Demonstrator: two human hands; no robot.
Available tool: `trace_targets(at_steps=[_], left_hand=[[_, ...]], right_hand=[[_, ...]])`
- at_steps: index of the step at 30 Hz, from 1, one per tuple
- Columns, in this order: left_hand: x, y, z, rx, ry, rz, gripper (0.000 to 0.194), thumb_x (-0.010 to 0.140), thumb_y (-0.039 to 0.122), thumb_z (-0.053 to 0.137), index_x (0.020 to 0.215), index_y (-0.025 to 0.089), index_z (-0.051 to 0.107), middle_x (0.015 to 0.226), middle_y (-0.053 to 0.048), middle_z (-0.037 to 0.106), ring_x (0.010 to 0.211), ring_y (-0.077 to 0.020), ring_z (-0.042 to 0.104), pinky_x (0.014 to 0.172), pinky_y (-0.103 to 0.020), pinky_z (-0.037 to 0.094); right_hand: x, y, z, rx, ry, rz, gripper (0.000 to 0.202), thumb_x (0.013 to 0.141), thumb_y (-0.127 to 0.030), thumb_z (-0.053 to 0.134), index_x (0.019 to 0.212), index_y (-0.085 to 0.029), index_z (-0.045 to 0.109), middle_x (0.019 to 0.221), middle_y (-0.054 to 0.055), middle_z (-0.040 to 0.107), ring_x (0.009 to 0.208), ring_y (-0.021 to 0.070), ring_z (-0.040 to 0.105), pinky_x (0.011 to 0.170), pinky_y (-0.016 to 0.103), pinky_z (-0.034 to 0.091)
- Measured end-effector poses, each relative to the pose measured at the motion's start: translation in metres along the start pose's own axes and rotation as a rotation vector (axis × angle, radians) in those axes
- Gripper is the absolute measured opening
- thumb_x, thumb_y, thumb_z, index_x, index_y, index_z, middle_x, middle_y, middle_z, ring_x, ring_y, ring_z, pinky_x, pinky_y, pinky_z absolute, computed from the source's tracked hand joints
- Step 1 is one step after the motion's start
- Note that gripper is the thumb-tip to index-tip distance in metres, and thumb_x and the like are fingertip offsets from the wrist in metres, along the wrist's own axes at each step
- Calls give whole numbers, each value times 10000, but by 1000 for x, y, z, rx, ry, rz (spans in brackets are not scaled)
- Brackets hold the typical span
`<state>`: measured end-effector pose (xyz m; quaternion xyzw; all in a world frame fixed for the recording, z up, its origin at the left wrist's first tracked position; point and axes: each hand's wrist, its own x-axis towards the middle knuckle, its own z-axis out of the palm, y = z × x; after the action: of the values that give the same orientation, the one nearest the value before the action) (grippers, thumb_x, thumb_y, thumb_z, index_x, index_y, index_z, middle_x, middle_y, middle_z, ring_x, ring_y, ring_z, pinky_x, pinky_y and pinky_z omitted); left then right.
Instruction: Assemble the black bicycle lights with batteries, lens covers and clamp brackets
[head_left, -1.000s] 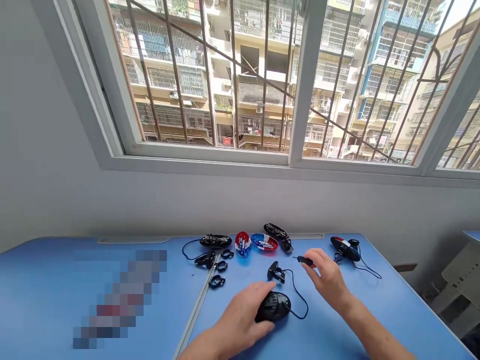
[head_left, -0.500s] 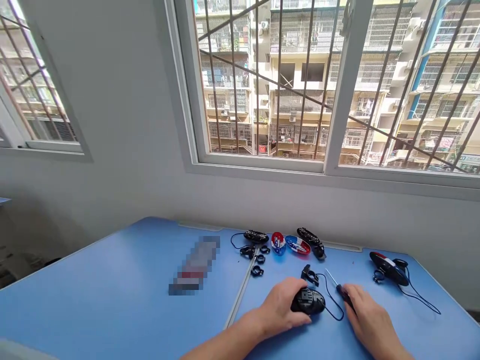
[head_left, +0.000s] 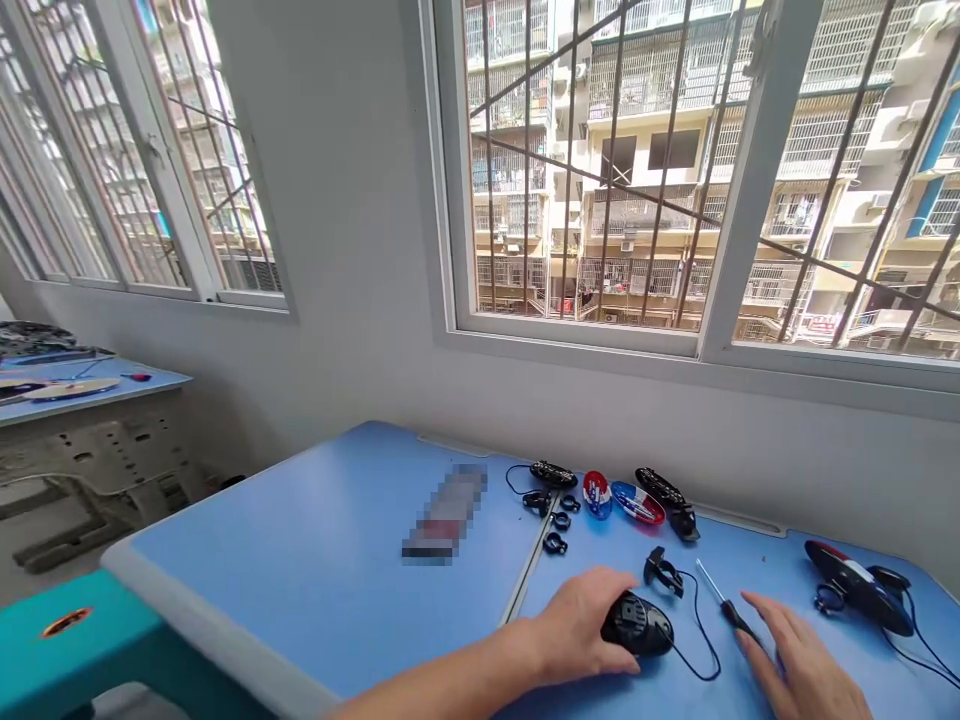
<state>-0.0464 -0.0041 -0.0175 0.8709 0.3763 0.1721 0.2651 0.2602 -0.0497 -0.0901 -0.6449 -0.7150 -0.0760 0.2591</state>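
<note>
The left hand (head_left: 581,622) is grasping one black oval device (head_left: 636,624) on the desk (head_left: 300,560), its cord running to one clamp (head_left: 663,573). The right hand's (head_left: 808,662) grip is standing loose, fingers spreading around one screwdriver's (head_left: 733,612) handle; contact is staying unclear. Behind, three rings (head_left: 555,544), two red-and-blue shells (head_left: 637,504) and two patterned black units (head_left: 553,474) are lying near the back edge. Leftward, blue surface is stretching past one pixelated object (head_left: 446,512) toward the rounded edge.
</note>
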Motion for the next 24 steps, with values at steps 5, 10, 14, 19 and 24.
trace_targets(at_steps=[5, 10, 14, 19, 24], left_hand=[[-11, -5, -5, 13, -12, 22, 644, 634, 322, 845, 1204, 198, 570, 1162, -98, 640, 1037, -281, 603, 900, -351, 501], [-9, -8, -4, 35, -18, 120, 527, 718, 261, 752, 1200, 230, 539, 1144, -69, 633, 1034, -284, 591, 902, -346, 488], [-2, -11, 1, 24, -40, 163, 467, 732, 297, 737, 1160, 241, 557, 1127, -55, 644, 1000, -303, 611, 864, -357, 500], [4, -8, 6, -51, -49, 229, 573, 747, 282, 710, 1275, 225, 497, 1259, -81, 608, 1087, -347, 589, 902, -404, 496], [4, -5, 10, -125, -41, 268, 611, 777, 257, 659, 1348, 208, 446, 1340, -89, 566, 1171, -399, 545, 978, -462, 454]], right_hand=[[16, 3, -2, -11, 137, -51, 440, 896, -489, 424, 1181, -215, 617, 1136, 115, 699, 1019, 292, 685, 710, 383, 617], [50, -27, -24, 17, 137, -227, 362, 906, -445, 460, 1199, -277, 591, 1133, 66, 687, 998, 252, 678, 709, 338, 601], [86, -79, -29, 91, 46, -333, 242, 906, -322, 470, 1067, -273, 644, 1069, 58, 704, 951, 232, 679, 710, 328, 585], [124, -157, -23, 97, -266, -471, 238, 837, -145, 561, 1012, -236, 693, 1038, 68, 711, 939, 247, 660, 763, 353, 553], [142, -195, -19, 90, -417, -458, 263, 852, -123, 610, 1085, -218, 689, 1094, 83, 697, 1008, 263, 635, 759, 332, 533]])
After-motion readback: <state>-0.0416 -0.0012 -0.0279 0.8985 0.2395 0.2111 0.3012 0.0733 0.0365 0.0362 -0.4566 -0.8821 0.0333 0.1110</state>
